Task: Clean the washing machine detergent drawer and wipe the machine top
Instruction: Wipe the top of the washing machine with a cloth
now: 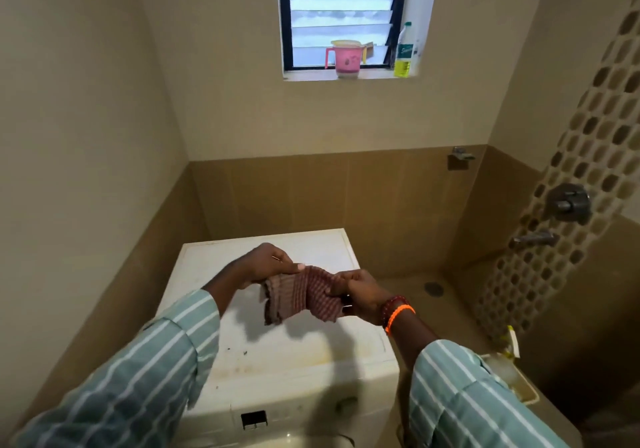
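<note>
A white washing machine stands below me, its top (277, 350) stained yellowish with a few dark specks. Above the top, both hands hold a reddish-brown checked cloth (301, 297) stretched between them. My left hand (266, 264) pinches its left end and my right hand (360, 295) grips its right end; that wrist wears an orange band and dark beads. The machine's front panel (294, 413) shows at the bottom edge, with a small dark slot. A white plastic drawer-like tray (512, 375) lies right of the machine, partly hidden by my right sleeve.
Tiled walls close in on the left and behind the machine. On the right wall are a shower valve (569, 203) and a tap (535, 238). A pink mug (344, 59) and a bottle (403, 50) stand on the window sill. A floor drain (433, 288) lies beyond the machine.
</note>
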